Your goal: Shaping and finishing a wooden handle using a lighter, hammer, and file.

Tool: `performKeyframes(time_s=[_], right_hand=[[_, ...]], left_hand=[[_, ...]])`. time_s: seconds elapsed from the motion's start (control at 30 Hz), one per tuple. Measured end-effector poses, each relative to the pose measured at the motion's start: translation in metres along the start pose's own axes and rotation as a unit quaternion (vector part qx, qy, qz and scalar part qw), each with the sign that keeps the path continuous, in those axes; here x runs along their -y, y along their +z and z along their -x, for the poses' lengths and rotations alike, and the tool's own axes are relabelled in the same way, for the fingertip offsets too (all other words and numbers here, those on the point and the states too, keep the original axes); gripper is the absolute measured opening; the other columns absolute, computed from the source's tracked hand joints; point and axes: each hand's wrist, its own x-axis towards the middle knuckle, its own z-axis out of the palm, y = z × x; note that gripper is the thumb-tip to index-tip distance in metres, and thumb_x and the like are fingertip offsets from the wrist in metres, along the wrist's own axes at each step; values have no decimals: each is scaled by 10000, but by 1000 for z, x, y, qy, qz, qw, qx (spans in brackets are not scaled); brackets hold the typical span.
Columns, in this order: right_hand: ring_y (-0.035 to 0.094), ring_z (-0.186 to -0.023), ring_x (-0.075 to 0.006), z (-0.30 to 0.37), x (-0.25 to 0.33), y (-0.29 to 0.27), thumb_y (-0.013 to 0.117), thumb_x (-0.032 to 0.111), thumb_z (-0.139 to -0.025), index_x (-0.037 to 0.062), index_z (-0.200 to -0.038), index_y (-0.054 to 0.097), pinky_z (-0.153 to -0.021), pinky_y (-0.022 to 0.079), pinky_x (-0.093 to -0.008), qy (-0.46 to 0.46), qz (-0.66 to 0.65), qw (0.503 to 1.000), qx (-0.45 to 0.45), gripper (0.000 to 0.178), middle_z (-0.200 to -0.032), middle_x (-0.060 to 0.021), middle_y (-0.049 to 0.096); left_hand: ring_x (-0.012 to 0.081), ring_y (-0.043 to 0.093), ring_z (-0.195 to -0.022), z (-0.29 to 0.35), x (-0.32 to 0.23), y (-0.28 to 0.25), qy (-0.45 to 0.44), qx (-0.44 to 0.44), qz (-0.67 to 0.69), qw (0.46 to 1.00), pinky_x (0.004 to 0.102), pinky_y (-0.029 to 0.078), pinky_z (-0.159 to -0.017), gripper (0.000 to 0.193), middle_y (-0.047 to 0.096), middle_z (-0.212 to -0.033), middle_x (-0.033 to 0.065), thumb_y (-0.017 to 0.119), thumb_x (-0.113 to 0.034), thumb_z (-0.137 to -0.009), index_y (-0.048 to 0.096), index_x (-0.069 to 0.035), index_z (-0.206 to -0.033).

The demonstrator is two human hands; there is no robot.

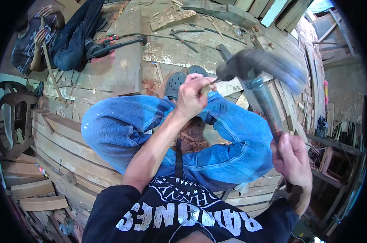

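My right hand (292,160) is wrapped round the grip of a claw hammer (266,103). Its dark head is raised and blurred by motion at the claw end. In front of my knees, my left hand (192,95) is closed on a slim tan piece (206,89) with a thin dark metal end. That end points at the hammer's striking face, very close to it; whether they touch I cannot tell. What the left fingers hide of the piece cannot be made out. My legs in blue jeans (240,150) are bent below both hands.
At upper left another person (70,44) sits holding a long curved wooden strip (49,65). A thick plank (128,60) carries a dark metal tool with red parts (114,44). Wood scraps (173,20) litter the floor. A slatted wooden bench (76,146) lies at left, and cut boards (43,202) at lower left.
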Motion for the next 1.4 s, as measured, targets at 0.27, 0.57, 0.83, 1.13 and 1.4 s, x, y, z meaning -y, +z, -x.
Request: performKeyframes(time_s=[0.27,0.57,0.83,1.13,1.4], right_hand=[[275,-354,-25,24,8,0,300,393,-983,12,-761,466,-326,178,-203,-98,-102,971,-192,472,-448,21,356],[307,-406,-24,5,-15,3,356,379,-981,48,-718,472,-365,216,-189,12,-97,993,-69,438,-511,16,390],[297,-388,-23,14,-23,1,334,418,-979,40,-707,455,-353,217,-188,-24,-99,991,-86,481,-479,30,356],[283,-368,-32,29,-26,4,339,463,-964,35,-687,442,-341,211,-195,-44,-105,987,-112,520,-460,27,347],[286,-343,-36,53,-32,4,357,470,-955,32,-714,447,-301,208,-192,-108,-161,967,-166,508,-457,17,353]], left_hand=[[231,639,-739,-1,0,4,32,3,-1,999,330,447,-775,103,681,-796,71,593,38,-738,642,-37,-788],[230,629,-877,7,-2,-4,12,44,-24,999,330,436,-804,327,675,-893,51,704,-123,-746,596,-37,-1042],[255,626,-953,21,2,-2,-161,87,10,983,347,476,-824,531,656,-998,94,736,-223,-745,501,-65,-1194],[169,631,-711,31,17,6,-161,168,15,973,321,491,-650,177,601,-739,98,613,-137,-862,505,-3,-900],[261,615,-614,-7,-60,-46,-141,129,85,978,366,455,-563,336,571,-667,136,547,-309,-899,503,23,-934]])
